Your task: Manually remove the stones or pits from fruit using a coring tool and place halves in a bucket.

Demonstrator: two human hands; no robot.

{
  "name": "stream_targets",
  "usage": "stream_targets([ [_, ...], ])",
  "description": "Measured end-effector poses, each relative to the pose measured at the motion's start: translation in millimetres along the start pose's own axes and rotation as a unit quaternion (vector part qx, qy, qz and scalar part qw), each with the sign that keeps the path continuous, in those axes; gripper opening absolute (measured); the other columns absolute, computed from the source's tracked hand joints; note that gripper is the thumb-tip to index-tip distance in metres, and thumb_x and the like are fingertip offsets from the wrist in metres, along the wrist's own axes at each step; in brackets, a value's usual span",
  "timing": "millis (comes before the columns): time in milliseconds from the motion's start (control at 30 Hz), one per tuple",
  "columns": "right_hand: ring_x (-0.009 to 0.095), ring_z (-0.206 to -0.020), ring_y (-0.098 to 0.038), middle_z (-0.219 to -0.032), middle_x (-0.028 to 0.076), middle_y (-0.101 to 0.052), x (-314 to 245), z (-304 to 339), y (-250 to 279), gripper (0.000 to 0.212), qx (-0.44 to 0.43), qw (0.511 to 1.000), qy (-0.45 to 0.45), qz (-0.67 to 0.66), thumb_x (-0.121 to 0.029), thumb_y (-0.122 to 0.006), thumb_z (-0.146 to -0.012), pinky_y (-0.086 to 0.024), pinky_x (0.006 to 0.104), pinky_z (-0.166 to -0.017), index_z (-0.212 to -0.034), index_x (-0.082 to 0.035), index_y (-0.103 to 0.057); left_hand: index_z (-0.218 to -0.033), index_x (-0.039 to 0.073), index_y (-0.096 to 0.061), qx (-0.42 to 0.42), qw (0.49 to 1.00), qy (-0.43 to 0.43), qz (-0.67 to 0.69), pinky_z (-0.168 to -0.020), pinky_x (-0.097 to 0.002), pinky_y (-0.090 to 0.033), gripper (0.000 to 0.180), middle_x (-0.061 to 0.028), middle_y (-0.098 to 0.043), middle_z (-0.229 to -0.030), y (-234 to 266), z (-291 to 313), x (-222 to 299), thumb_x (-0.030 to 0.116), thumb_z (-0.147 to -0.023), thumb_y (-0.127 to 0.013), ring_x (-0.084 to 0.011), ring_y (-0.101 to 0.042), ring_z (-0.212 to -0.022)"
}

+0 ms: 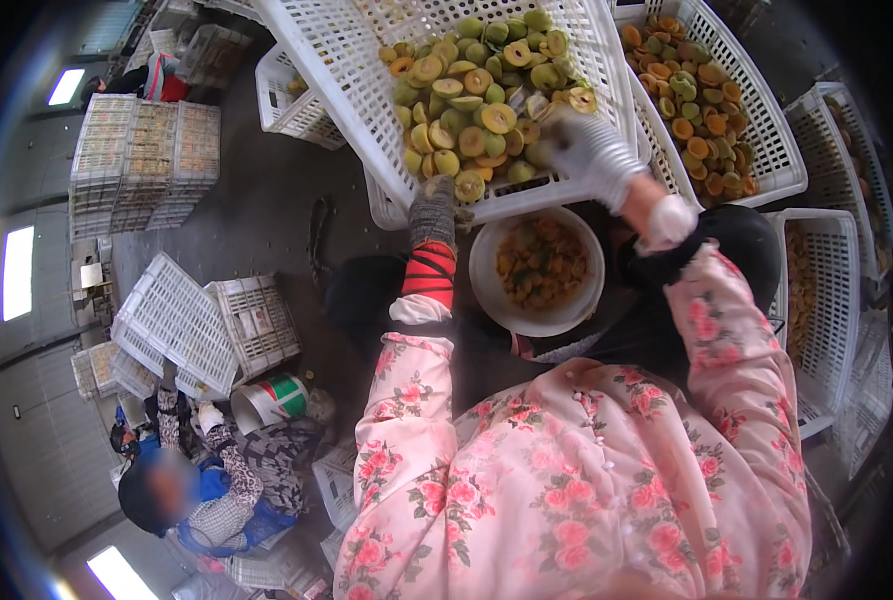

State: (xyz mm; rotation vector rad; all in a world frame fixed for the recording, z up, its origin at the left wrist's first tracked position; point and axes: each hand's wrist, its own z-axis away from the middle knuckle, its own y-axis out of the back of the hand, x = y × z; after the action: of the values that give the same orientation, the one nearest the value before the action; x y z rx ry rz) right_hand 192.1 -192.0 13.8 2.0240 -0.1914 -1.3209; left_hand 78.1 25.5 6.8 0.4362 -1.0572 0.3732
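A tilted white plastic crate (358,120) holds many halved green-yellow fruits (456,105) that look like apricots or plums. My left hand (432,212), in a dark grey glove, is closed at the crate's near rim, beside a fruit half (469,186). Blurred by motion, my right hand (588,152) in a pale glove is over the right part of the crate, next to the fruit; its fingers cannot be made out. Below the crate, between my knees, a round white bucket (485,289) contains orange-brown fruit pieces (541,262).
At the right stand more white crates (788,150), one with orange fruit halves (701,120). On the left, a person (216,490) in patterned sleeves works beside tilted crates (181,325) and a white bucket (266,402). Stacked crates (141,160) stand farther off.
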Motion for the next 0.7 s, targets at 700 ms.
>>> stream_targets([
  [700, 0.009, -0.047, -0.055, -0.066, 0.002, -0.058, -51.4, -26.6, -39.2, 0.013, -0.294, 0.897, -0.208, -0.255, -0.013, -0.063, -0.081, -0.045, 0.0235, -0.040, -0.090, -0.004, -0.059, -0.096, 0.006, -0.059, -0.048, 0.989, -0.015, 0.140, -0.049, -0.0306, -0.046, 0.035, -0.0064, -0.058, -0.069, 0.1, 29.5, 10.9, 0.041, -0.090, -0.054, -0.0181, -0.055, -0.053],
])
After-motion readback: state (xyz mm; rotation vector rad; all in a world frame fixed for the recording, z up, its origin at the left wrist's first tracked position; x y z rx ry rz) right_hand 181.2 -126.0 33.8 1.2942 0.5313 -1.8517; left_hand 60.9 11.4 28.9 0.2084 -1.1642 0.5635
